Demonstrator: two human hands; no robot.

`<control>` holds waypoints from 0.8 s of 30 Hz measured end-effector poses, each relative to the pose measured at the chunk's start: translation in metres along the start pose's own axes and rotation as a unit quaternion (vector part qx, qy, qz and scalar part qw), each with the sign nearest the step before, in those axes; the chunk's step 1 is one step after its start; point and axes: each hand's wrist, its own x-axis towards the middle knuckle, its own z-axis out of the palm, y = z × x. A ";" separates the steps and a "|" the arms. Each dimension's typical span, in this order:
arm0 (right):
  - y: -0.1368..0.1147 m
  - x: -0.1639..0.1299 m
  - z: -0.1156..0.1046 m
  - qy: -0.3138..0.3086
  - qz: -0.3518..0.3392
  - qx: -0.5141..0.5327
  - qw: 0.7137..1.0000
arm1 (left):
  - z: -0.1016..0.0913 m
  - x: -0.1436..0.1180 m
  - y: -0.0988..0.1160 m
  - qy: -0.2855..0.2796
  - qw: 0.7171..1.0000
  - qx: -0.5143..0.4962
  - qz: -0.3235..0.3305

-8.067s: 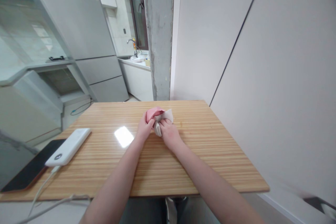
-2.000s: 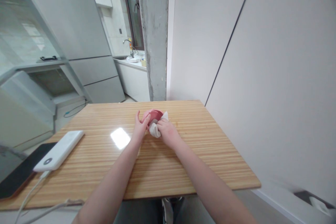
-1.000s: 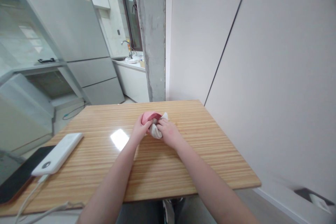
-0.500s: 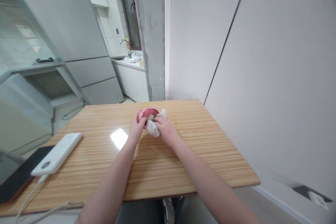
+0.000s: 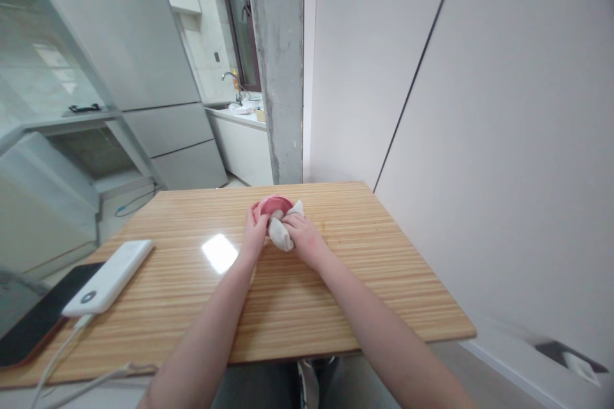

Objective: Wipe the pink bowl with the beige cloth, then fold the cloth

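A small pink bowl (image 5: 275,202) is held near the far edge of the wooden table, its opening tilted toward me. My left hand (image 5: 254,228) grips its left rim, thumb on the near side and fingers around the outside. My right hand (image 5: 304,235) is closed on a whitish cloth (image 5: 280,234), pressing part of it into the bowl's opening. One end of the cloth hangs down between my hands, and another corner sticks up at the bowl's right side. The fingertips of my right hand are partly hidden by the cloth.
On the table (image 5: 297,319) at the left, a white power bank (image 5: 109,278) with a cable (image 5: 60,354) rests partly over a dark phone-like slab (image 5: 41,316). Beyond stand a fridge (image 5: 115,38), a sink counter (image 5: 240,116) and a concrete pillar (image 5: 281,64). White panels rise at the right.
The bowl has turned slightly and shifted a little to the right together with my left hand. My right hand keeps its hold on the cloth. The view has shifted slightly.
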 end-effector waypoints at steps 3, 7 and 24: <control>-0.002 0.000 -0.004 -0.007 0.008 -0.029 1.000 | -0.008 0.003 0.007 -0.019 0.999 0.045 0.014; 0.002 -0.004 -0.003 -0.052 0.034 -0.042 0.997 | -0.001 -0.005 0.003 -0.046 0.998 0.042 0.004; 0.011 -0.007 -0.023 0.200 0.146 0.057 0.967 | 0.005 -0.002 -0.016 -0.070 0.997 0.006 0.011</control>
